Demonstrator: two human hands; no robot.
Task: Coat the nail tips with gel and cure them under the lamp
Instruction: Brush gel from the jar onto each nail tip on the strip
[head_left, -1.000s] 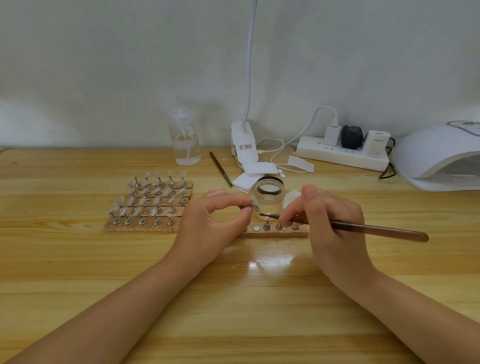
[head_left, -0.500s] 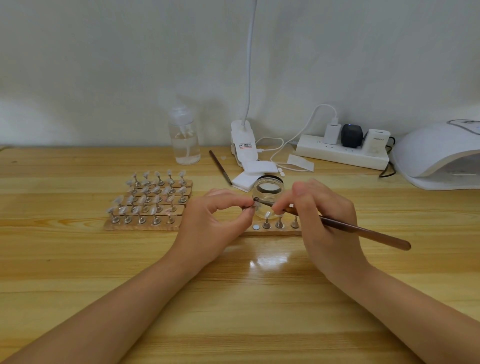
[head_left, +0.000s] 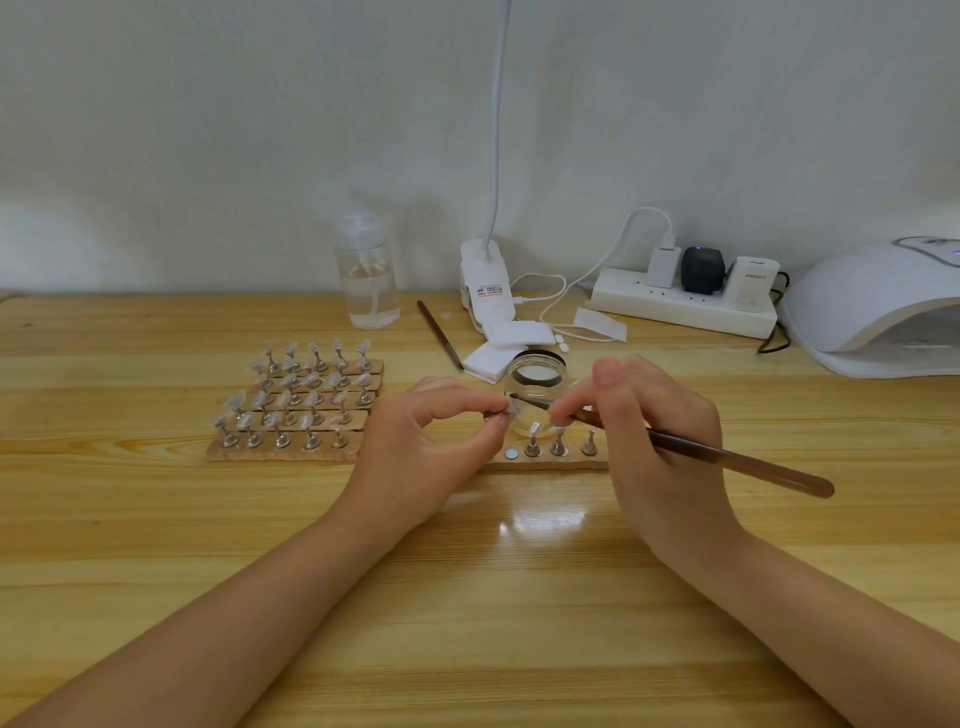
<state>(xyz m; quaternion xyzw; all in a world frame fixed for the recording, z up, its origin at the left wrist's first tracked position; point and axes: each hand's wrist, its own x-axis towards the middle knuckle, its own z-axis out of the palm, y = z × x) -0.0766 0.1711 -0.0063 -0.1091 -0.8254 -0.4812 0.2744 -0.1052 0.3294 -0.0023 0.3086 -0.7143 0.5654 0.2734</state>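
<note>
While the left hand (head_left: 431, 441) pinches a tip (head_left: 511, 410), the brush (head_left: 701, 449), gripped by the right hand (head_left: 660, 436), meets it from the right, its long axis slanting toward the tip.

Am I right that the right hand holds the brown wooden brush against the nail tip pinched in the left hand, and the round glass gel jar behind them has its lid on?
Not quite: the head view shows the round glass gel jar open, no lid on it. The rest holds: the right hand holds the brown wooden brush against the nail tip pinched in the left hand.

Brown brush (head_left: 727, 460), white lamp (head_left: 878, 306), striped yellow wood table (head_left: 156, 519).
</note>
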